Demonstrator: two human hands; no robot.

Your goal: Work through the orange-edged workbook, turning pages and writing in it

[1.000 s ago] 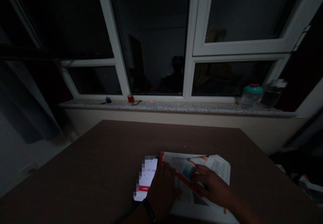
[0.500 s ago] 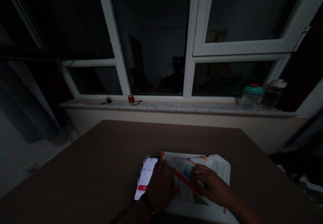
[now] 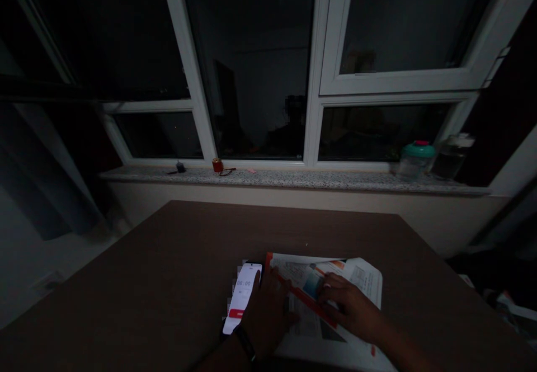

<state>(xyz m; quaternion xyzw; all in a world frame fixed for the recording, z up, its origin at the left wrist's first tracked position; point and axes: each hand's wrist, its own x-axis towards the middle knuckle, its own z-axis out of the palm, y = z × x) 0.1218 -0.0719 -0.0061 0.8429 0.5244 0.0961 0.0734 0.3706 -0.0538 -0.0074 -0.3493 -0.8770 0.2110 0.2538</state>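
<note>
Your left hand (image 3: 266,319) has slid a little toward the phone (image 3: 242,299) since the earlier frame, and the digits on the phone's screen have changed to what looks like 00:00.

Ahead of you stands a white-framed window (image 3: 312,81), its dark panes reflecting the room and your own silhouette. Below it runs a speckled stone sill (image 3: 293,179). A dark brown table (image 3: 146,265) fills the lower part of your view, with the printed leaflet (image 3: 361,277) lying open near its edge, red-bordered and covered in text and pictures. The phone lies face up just left of the leaflet, its bright screen showing a red button.

Neither hand is gripping anything, and the two are near each other but apart. Your left fingers are spread on the leaflet's left part, the thumb against the phone's right edge. Your right hand (image 3: 350,307) rests on the leaflet, fingertips pressed to the page. A black wristband (image 3: 244,343) circles your left wrist.

On the sill stand a teal-lidded jar (image 3: 415,162), a clear bottle (image 3: 451,159), and a small red spool (image 3: 217,165).
</note>
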